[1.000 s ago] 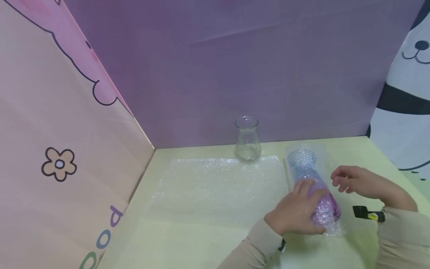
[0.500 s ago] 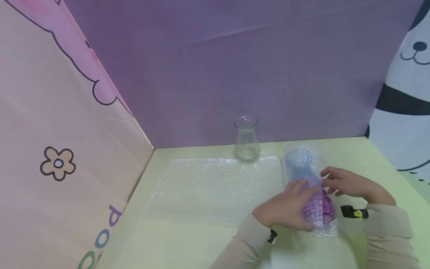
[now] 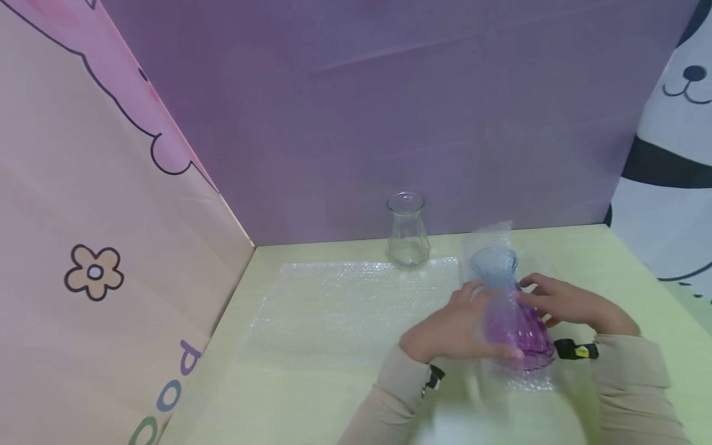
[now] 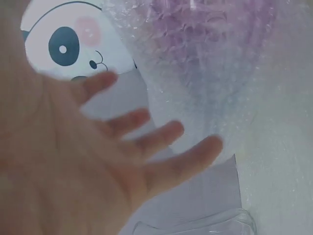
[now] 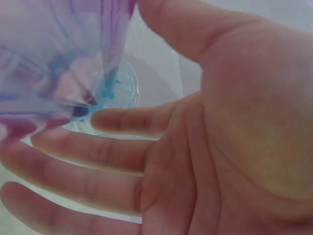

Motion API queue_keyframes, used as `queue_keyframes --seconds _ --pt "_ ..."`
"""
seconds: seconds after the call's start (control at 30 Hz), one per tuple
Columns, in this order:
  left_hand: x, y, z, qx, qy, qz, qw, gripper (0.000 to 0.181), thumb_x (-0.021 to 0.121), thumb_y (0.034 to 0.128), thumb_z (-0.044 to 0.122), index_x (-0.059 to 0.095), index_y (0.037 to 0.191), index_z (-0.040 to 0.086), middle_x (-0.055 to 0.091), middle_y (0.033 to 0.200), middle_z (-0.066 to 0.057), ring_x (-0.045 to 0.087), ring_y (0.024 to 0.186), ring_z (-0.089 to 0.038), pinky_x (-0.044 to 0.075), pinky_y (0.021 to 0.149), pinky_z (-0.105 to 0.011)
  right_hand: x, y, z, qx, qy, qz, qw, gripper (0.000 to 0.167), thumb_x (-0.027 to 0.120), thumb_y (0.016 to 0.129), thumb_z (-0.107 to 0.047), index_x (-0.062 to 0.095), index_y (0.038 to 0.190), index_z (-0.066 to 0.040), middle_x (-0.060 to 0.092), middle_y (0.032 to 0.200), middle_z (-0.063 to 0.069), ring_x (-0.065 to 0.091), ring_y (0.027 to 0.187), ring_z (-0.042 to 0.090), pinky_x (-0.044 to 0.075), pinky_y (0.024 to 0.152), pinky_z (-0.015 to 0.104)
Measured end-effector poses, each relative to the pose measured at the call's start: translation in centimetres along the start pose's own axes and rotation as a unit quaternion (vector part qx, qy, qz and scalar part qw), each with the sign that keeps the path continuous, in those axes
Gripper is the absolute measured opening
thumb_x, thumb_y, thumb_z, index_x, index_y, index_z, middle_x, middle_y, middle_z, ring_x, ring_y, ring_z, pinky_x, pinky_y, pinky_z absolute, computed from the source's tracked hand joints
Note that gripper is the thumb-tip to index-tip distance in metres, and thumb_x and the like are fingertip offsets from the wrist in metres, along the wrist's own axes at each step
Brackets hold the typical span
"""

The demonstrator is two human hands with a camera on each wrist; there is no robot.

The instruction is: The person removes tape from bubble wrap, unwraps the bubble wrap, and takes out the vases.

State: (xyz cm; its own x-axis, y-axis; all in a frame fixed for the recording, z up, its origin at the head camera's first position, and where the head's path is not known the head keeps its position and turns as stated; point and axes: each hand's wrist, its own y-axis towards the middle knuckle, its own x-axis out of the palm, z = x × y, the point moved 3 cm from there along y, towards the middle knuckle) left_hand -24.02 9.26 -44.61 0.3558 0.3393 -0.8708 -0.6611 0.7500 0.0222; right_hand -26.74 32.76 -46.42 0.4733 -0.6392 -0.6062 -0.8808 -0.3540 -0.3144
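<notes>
A glass vase (image 3: 525,337), blue at its neck and purple at its base, lies tilted on bubble wrap (image 3: 531,383), base toward me. A translucent flap of the wrap covers its left side. My left hand (image 3: 450,327) is at that side, its thumb by the base. In the left wrist view its fingers (image 4: 161,139) are straight and spread beside the wrapped vase (image 4: 210,34). My right hand (image 3: 570,303) touches the vase's right side. Nearly straight fingers (image 5: 107,152) reach along the vase (image 5: 58,63) in the right wrist view, the thumb above.
A clear glass vase (image 3: 408,238) stands upright at the back of the pale table (image 3: 289,402). Left of my hands a sheet of bubble wrap (image 3: 345,309) lies flat. A purple backdrop (image 3: 356,123) rises behind the table, with a printed side panel (image 3: 111,204) at the left.
My right hand has moved left onto the vase. My left hand has shifted left. The wrap has come off the vase's right side, baring more purple glass.
</notes>
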Motion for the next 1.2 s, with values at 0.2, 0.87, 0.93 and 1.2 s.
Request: queue_keyframes --seconds 0.2,0.87,0.93,1.2 --pt "-0.4 0.1 -0.7 -0.054 -0.002 0.101 0.9935 0.088 0.05 0.0951 0.072 0.027 0.162 0.02 0.04 0.162 -0.006 0.052 0.14 -0.024 0.055 0.104 -0.041 0.5 0.3 -0.3 0.006 0.014 -0.01 0.9998 0.072 0.054 0.106 -0.035 0.019 0.15 0.01 0.055 0.129 0.04 0.069 0.103 0.032 0.065 0.075 0.045" --pt "1.6 1.0 1.3 -0.02 0.107 0.155 0.982 0.071 0.064 0.0937 0.054 0.037 0.157 0.038 0.037 0.163 -0.005 0.045 0.144 -0.021 0.055 0.099 -0.037 1.1 0.7 -1.2 0.006 0.02 -0.008 0.9998 0.075 0.06 0.101 -0.033 0.019 0.149 0.008 0.049 0.132 0.045 0.069 0.101 0.034 0.065 0.066 0.042" --pt "1.5 0.9 1.2 -0.016 0.117 0.155 0.9809 0.065 0.066 0.0932 0.048 0.044 0.154 0.038 0.04 0.161 -0.006 0.047 0.142 -0.022 0.055 0.096 -0.034 1.0 0.7 -1.2 0.012 0.016 -0.009 0.9998 0.079 0.06 0.101 -0.035 0.017 0.15 0.009 0.048 0.133 0.045 0.068 0.103 0.036 0.065 0.067 0.042" --pt "0.7 0.9 -0.7 -0.048 0.129 0.153 0.9786 0.049 0.063 0.0947 0.041 0.057 0.143 0.035 0.043 0.16 -0.003 0.045 0.144 -0.024 0.057 0.095 -0.036 0.9 0.7 -1.1 0.028 0.002 -0.011 0.9995 0.084 0.059 0.101 -0.046 0.017 0.15 0.008 0.051 0.13 0.042 0.069 0.101 0.034 0.065 0.068 0.045"
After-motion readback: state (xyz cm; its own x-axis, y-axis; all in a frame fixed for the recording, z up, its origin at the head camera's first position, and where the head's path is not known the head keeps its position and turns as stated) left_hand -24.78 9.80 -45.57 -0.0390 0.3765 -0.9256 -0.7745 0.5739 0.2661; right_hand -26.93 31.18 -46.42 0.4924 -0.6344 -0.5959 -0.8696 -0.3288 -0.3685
